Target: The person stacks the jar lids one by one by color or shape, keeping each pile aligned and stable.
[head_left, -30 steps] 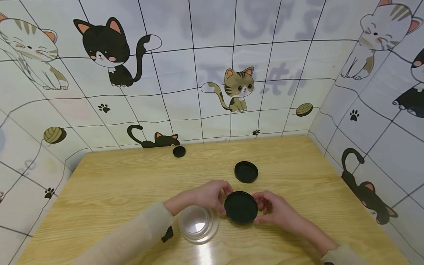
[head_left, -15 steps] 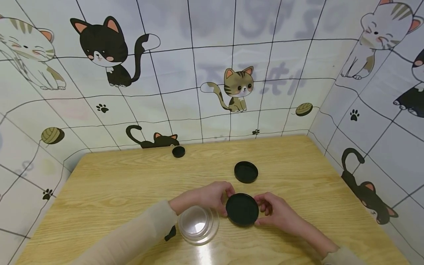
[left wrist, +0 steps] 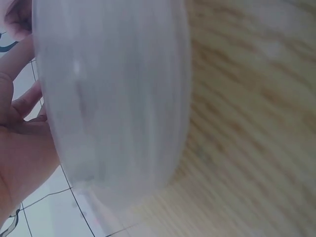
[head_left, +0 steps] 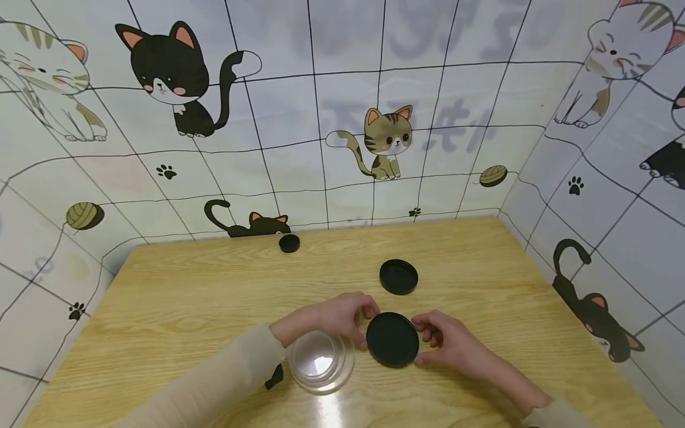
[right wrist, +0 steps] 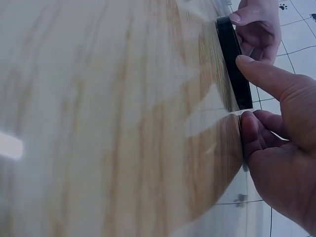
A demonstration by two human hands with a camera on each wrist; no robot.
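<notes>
A black round lid [head_left: 393,339] with a low raised rim lies at the front of the table between both hands. My left hand [head_left: 342,318] holds it at its left edge, thumb and index finger spread along the rim. From the other side my right hand [head_left: 455,345] grips the edge; in the right wrist view its thumb [right wrist: 261,71] rests on the rim of the lid [right wrist: 234,64]. Under the left wrist stands a clear round plastic container [head_left: 321,362]. That container [left wrist: 113,98] fills much of the left wrist view and hides part of the left hand.
A second, smaller black lid [head_left: 398,276] lies just behind the held one. The smallest black lid [head_left: 289,243] is at the table's back edge. The wooden table [head_left: 214,279] meets cat-patterned walls [head_left: 289,107] at the back and sides.
Both hands have shifted the black lid slightly toward the front and right. The other two lids and the clear container stay where they were.
</notes>
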